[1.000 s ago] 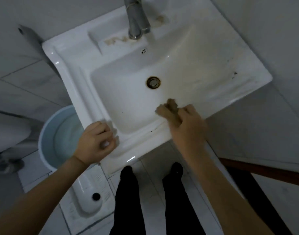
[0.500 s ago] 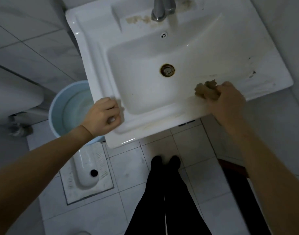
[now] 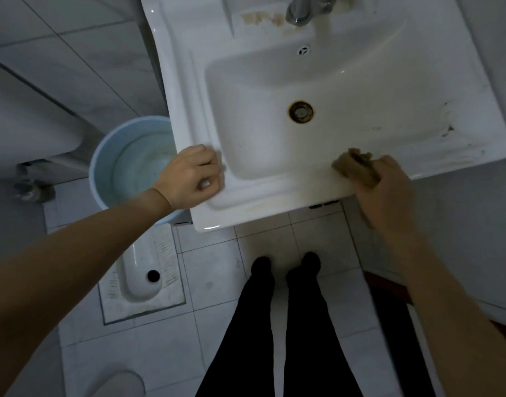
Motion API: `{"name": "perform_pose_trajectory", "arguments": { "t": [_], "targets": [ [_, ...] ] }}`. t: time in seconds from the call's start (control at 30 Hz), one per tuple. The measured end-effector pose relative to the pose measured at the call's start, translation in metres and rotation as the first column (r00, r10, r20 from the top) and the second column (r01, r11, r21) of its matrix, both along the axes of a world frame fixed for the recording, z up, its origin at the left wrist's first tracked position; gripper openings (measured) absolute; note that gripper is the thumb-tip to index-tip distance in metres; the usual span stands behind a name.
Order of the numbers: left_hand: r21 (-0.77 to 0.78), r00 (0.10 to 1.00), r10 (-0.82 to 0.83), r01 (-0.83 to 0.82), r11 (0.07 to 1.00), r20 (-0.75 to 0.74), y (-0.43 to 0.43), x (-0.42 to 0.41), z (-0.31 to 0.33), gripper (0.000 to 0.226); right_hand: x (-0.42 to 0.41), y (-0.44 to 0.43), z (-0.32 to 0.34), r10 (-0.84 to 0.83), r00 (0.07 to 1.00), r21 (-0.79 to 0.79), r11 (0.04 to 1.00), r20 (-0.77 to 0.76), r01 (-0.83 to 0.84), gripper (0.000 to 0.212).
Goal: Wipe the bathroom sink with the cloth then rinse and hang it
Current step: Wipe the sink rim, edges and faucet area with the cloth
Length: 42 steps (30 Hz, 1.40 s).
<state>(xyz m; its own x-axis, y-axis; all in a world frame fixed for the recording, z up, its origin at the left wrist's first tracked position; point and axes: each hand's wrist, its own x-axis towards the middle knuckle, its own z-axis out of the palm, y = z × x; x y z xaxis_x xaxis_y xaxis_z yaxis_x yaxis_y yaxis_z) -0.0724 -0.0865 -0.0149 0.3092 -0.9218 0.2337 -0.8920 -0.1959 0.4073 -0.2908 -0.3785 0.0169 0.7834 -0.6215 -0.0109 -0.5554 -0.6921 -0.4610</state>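
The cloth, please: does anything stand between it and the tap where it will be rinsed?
Nothing visible does. The right hand grips the cloth on the front rim of the sink, and the basin between it and the tap holds only the drain. The left hand grips the sink's left front corner, off that path.

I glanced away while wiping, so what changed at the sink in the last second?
The right hand, gripping the brown cloth, slid it rightward along the front rim of the sink. The left hand stayed curled on the front left rim; bucket unmoved.
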Motion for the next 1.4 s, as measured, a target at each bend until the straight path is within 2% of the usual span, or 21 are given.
{"name": "perform_pose_trajectory", "arguments": {
  "t": [0.1,0.17,0.23,0.3,0.4,0.47,0.53,0.6,0.7,0.77,0.83,0.93,0.97,1.0,1.07,1.1,1.17,1.3,1.4],
  "targets": [
    [-0.002,1.0,-0.003,0.003,1.0,0.0,-0.002,-0.002,0.003,0.035,0.009,0.0,0.007,-0.048,0.998,-0.04,0.998,-0.049,0.046,0.024],
    [0.0,1.0,0.002,-0.002,1.0,0.001,-0.002,-0.002,0.002,0.035,0.024,0.041,0.012,-0.01,1.0,-0.048,0.999,0.004,0.01,0.022],
    [0.002,1.0,0.005,-0.005,1.0,0.004,0.0,-0.001,-0.001,0.034,0.039,0.101,0.015,0.144,0.99,-0.044,0.989,0.014,-0.143,0.023],
    [0.016,1.0,0.007,-0.007,1.0,0.017,0.001,0.0,-0.004,0.03,0.051,0.155,0.018,0.315,0.949,-0.026,0.949,-0.001,-0.315,0.013],
    [0.032,0.999,0.01,-0.011,0.999,0.031,0.0,0.0,-0.006,0.029,0.046,0.165,0.012,0.44,0.895,-0.008,0.898,0.072,-0.44,0.017],
    [0.031,0.999,0.014,-0.015,0.999,0.032,0.001,0.0,-0.005,0.035,0.033,0.117,0.002,0.326,0.944,-0.017,0.945,0.051,-0.325,0.011],
    [0.031,0.999,0.023,-0.024,0.999,0.036,0.0,-0.001,-0.004,0.039,0.012,0.046,-0.007,0.095,0.995,-0.067,0.993,0.019,-0.093,0.023],
    [0.031,0.999,0.025,-0.026,0.999,0.039,0.0,-0.002,-0.001,0.039,-0.004,-0.015,-0.005,-0.087,0.996,-0.038,0.995,0.01,0.088,0.028],
    [0.034,0.999,0.025,-0.026,0.999,0.029,-0.001,-0.004,0.004,0.037,-0.004,-0.041,0.001,-0.174,0.985,0.015,0.985,0.001,0.174,0.032],
    [0.036,1.0,0.023,-0.024,0.999,0.021,-0.003,-0.004,0.005,0.034,0.003,-0.024,0.008,-0.256,0.965,0.151,0.957,0.056,0.246,0.026],
    [0.029,1.0,0.023,-0.024,0.999,0.021,-0.002,-0.004,0.003,0.034,0.009,0.002,0.012,-0.343,0.928,0.375,0.887,0.148,0.268,0.022],
    [0.024,0.999,0.023,-0.024,0.999,0.023,-0.001,-0.002,-0.001,0.035,0.018,0.034,0.017,-0.362,0.914,0.642,0.748,0.181,0.17,0.019],
    [0.026,0.999,0.023,-0.023,0.999,0.027,-0.001,-0.001,-0.001,0.035,0.024,0.043,0.019,-0.336,0.921,0.655,0.744,0.2,0.129,0.015],
    [0.028,0.999,0.024,-0.025,0.999,0.03,-0.001,-0.001,-0.002,0.035,0.03,0.052,0.02,-0.259,0.938,0.603,0.794,0.229,0.072,0.014],
    [0.026,0.999,0.023,-0.024,0.999,0.028,-0.001,-0.002,-0.001,0.035,0.043,0.072,0.015,0.027,0.979,0.326,0.941,0.2,-0.092,0.022],
    [0.024,0.999,0.021,-0.022,0.999,0.027,-0.002,-0.002,-0.001,0.035,0.048,0.084,0.01,0.164,0.977,0.166,0.968,0.138,-0.186,0.024],
    [0.026,0.999,0.017,-0.018,0.999,0.034,-0.002,-0.001,-0.002,0.035,0.053,0.102,0.0,0.318,0.947,-0.043,0.948,0.04,-0.316,0.025],
    [0.023,0.997,0.023,-0.025,0.999,0.069,0.001,0.001,-0.01,0.039,0.041,0.064,-0.009,0.327,0.945,-0.131,0.938,0.018,-0.322,0.021],
    [0.028,0.997,0.012,-0.015,0.999,0.076,0.003,0.003,-0.013,0.04,0.019,-0.011,-0.013,0.185,0.982,-0.177,0.966,-0.026,-0.187,0.024]
  ]
}}
